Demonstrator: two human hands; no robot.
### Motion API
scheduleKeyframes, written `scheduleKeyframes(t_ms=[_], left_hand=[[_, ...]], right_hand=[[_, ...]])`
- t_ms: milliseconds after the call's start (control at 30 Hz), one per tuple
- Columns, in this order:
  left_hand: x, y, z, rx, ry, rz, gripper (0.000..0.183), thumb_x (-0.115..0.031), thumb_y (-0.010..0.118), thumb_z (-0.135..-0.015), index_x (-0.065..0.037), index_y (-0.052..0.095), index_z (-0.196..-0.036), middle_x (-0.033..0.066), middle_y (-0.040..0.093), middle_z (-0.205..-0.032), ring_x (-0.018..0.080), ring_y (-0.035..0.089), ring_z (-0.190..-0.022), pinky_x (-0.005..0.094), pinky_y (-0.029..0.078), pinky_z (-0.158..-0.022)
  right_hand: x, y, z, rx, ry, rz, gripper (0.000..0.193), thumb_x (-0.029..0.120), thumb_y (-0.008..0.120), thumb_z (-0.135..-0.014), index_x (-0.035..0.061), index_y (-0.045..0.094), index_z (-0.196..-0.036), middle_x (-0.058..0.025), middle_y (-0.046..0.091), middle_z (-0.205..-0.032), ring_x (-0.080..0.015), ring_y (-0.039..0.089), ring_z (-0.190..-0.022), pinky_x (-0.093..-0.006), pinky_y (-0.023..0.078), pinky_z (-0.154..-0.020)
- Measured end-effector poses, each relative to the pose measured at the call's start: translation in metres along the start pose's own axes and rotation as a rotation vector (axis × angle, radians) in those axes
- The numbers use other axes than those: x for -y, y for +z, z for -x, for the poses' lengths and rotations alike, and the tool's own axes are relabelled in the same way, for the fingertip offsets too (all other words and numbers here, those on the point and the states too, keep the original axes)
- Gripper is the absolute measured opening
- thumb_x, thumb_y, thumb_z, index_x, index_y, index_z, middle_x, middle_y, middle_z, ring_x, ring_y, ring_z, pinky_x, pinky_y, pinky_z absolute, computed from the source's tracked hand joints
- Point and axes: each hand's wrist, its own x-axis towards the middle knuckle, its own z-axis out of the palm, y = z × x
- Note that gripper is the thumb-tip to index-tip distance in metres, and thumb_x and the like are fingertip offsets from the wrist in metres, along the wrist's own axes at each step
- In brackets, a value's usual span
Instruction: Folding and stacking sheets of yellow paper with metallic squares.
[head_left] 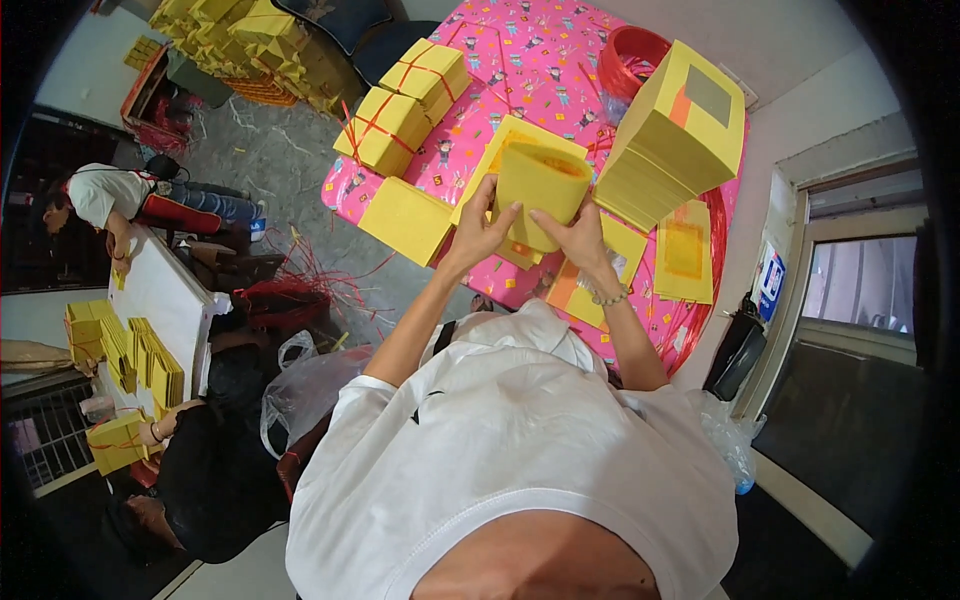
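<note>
Between my left hand (479, 228) and my right hand (580, 240) is a sheaf of yellow paper (540, 195), bent into a curve. Both hands are closed on its sides, thumbs on the near face. Just behind it lies a yellow paper stack with an orange print (512, 133), partly hidden by the sheaf. A low yellow stack (405, 222) sits to the left. Under my right wrist are yellow sheets with a silvery patch (615, 262). Farther right is another printed yellow stack (684, 255). A tall yellow paper stack (650, 150) rises behind my right hand.
The table has a pink patterned cover (540, 50). On it are yellow bundles tied with red string (385, 130) and a red coil of string (632, 60). Red strips (320, 285) litter the floor. Two people work at a white table (170, 290) on the left.
</note>
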Motion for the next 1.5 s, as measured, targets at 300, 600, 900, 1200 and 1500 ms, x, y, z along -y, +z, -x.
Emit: scheduleKeyframes(t_ms=[300,600,900,1200,1500], left_hand=[[-0.081,-0.006,-0.013,0.098,-0.376,0.333,0.048,-0.022,0.050,-0.094,-0.001,0.033,-0.133,0.0062,0.050,-0.122,0.0121,0.049,-0.110,0.0275,0.040,-0.092],[-0.073,-0.004,-0.019,0.110,-0.416,0.459,0.037,-0.017,0.041,-0.096,-0.001,0.036,-0.130,0.0073,0.052,-0.117,0.0129,0.051,-0.106,0.0282,0.041,-0.091],[-0.076,-0.002,-0.016,0.105,-0.402,0.325,0.044,-0.018,0.043,-0.096,-0.001,0.030,-0.135,0.0088,0.050,-0.123,0.0147,0.051,-0.111,0.0277,0.041,-0.093],[-0.077,0.024,0.006,-0.107,-0.028,0.311,0.035,-0.012,0.045,-0.095,0.001,0.035,-0.125,0.0074,0.050,-0.113,0.0120,0.047,-0.104,0.0270,0.040,-0.088],[-0.093,0.023,0.016,-0.120,0.031,0.301,0.029,-0.012,0.047,-0.095,0.000,0.039,-0.120,0.0064,0.051,-0.108,0.0104,0.047,-0.102,0.0261,0.039,-0.087]], right_hand=[[0.044,-0.015,-0.007,0.101,0.240,-0.269,0.045,0.010,0.070,-0.080,-0.0032,0.050,-0.118,-0.0103,0.062,-0.107,-0.0151,0.061,-0.092,-0.0284,0.051,-0.079],[0.049,-0.018,-0.007,0.135,0.443,-0.480,0.045,0.012,0.066,-0.083,-0.0033,0.046,-0.121,-0.0100,0.059,-0.111,-0.0156,0.061,-0.096,-0.0278,0.051,-0.080],[0.051,-0.013,-0.002,0.109,0.259,-0.311,0.047,0.009,0.070,-0.079,-0.0025,0.048,-0.119,-0.0099,0.060,-0.111,-0.0154,0.059,-0.098,-0.0286,0.049,-0.083],[0.074,-0.004,0.012,0.079,0.118,-0.196,0.049,0.003,0.069,-0.079,-0.0011,0.045,-0.121,-0.0092,0.059,-0.111,-0.0152,0.058,-0.100,-0.0286,0.049,-0.083],[0.079,0.002,0.020,0.057,0.035,-0.241,0.050,0.003,0.069,-0.078,-0.0017,0.043,-0.121,-0.0106,0.058,-0.112,-0.0168,0.058,-0.101,-0.0298,0.049,-0.084]])
